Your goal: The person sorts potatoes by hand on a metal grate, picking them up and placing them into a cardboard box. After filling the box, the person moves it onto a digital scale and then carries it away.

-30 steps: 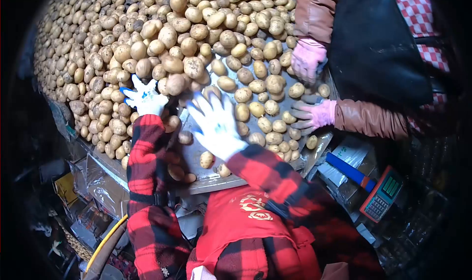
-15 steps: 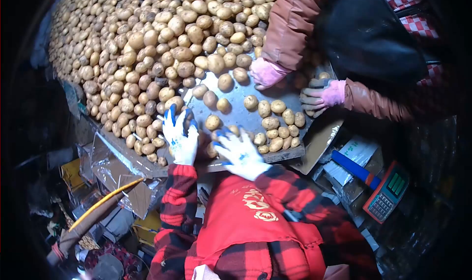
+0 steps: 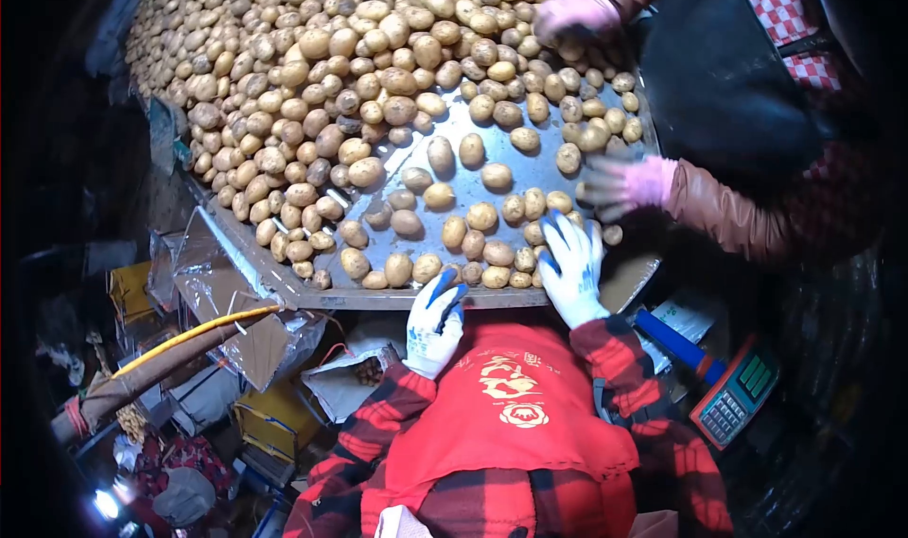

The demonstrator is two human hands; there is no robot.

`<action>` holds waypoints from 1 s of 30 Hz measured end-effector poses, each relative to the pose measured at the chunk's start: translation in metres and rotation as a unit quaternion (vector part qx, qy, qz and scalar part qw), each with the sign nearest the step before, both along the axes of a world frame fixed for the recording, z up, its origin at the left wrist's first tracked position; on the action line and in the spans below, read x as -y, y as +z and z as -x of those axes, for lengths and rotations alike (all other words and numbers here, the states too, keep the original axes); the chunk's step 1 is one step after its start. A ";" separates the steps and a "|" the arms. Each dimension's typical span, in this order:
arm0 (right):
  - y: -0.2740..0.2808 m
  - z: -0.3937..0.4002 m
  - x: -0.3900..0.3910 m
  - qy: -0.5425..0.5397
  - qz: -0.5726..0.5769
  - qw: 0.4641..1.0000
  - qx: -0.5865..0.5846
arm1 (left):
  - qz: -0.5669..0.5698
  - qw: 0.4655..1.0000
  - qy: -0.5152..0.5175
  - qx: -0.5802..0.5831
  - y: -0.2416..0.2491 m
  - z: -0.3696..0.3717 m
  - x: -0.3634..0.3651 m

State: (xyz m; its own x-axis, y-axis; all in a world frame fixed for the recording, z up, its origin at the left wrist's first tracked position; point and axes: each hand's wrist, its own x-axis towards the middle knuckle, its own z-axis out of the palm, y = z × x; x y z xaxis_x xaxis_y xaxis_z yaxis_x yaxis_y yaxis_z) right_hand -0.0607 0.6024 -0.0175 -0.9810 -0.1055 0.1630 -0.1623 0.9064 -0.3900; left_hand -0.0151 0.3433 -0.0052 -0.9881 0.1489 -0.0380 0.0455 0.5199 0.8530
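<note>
Potatoes [image 3: 312, 84] lie in a big heap at the upper left, and single ones are spread over the grey metal table [image 3: 378, 245]. At the table's front edge is my left hand [image 3: 437, 325], in a white glove with blue fingertips, its fingers bent and nearly together beside a few small potatoes; what they hold, if anything, is hidden. My right hand [image 3: 572, 269], gloved alike, lies with fingers spread at the right end of a cluster of potatoes, touching some of them.
Across the table at the right, a co-worker's pink-gloved hands [image 3: 579, 13] reach among potatoes. A scale display [image 3: 736, 394] stands at the lower right. Below the table's left side are a yellow crate [image 3: 274, 423], plastic-wrapped boxes and a yellow-edged pole [image 3: 170, 354].
My left hand has moved right and down to the table edge, its fingers now bent. My right hand has moved right. More potatoes lie along the front. The co-worker's upper hand has moved up over the heap.
</note>
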 end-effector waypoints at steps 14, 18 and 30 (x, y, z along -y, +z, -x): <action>-0.014 0.235 0.153 0.216 -0.170 0.961 0.031 | -0.081 0.994 0.052 0.046 0.006 0.009 -0.004; -0.016 0.208 0.127 0.067 0.289 0.945 0.135 | -0.537 0.736 0.176 0.373 -0.008 0.004 0.000; -0.021 0.043 0.145 0.368 -0.008 0.928 0.053 | -0.657 0.505 0.179 0.530 -0.016 -0.033 0.054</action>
State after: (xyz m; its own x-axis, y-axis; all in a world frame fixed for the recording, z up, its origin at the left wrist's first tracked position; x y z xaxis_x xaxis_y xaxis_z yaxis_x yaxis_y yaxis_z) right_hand -0.1036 0.4579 -0.0381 -0.6531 -0.7548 0.0613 -0.7009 0.5718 -0.4263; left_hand 0.0178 0.2893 -0.0210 -0.4884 0.5534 -0.6747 -0.6960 -0.7134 -0.0813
